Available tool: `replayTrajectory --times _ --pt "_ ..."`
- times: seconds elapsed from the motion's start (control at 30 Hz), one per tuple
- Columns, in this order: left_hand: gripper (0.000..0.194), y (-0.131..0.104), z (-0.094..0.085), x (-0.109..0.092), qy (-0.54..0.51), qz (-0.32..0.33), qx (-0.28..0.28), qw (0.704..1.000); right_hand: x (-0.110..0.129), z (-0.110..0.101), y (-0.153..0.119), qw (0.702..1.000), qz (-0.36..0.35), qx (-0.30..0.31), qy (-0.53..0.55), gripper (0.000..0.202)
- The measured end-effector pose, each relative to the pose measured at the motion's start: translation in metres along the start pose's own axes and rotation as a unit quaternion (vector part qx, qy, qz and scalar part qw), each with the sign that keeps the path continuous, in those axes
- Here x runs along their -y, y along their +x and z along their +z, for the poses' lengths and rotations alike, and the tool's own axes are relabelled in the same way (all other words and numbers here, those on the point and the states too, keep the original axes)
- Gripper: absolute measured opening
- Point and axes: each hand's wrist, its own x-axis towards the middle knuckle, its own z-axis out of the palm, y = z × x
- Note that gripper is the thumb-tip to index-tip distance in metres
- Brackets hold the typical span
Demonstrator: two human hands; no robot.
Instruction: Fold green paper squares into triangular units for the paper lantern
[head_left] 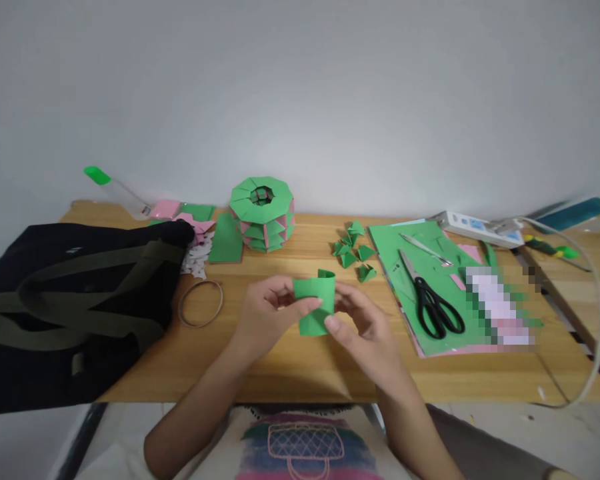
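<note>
Both hands hold one small green paper piece above the table, in the middle of the head view. My left hand pinches its left side, thumb across the front. On the right edge rests the thumb of my right hand, the fingers behind. The top right of the paper curls over. Behind it stands a round green and pink folded-paper structure with a hole in its top. Several small folded green pieces lie just beyond my right hand.
Black scissors lie on green sheets at right, near a white power strip and cable. A dark bag covers the table's left, beside a thin ring. Stacked green paper sits behind.
</note>
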Motion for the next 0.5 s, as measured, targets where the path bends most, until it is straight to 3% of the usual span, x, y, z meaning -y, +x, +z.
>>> replayTrajectory --times 0.13,0.33,0.5 --pt "0.019 -0.001 0.0 -0.001 0.02 -0.001 0.009 1.0 -0.002 0.0 0.001 0.992 0.056 -0.011 0.115 0.031" --pt "0.026 0.001 -0.008 0.001 0.053 0.008 -0.039 0.998 0.0 -0.012 0.004 0.973 0.084 -0.019 0.216 0.023" --pt "0.026 0.001 -0.011 0.0 0.21 0.092 -0.048 0.972 0.0 -0.022 0.0 0.97 0.087 0.019 0.224 0.029"
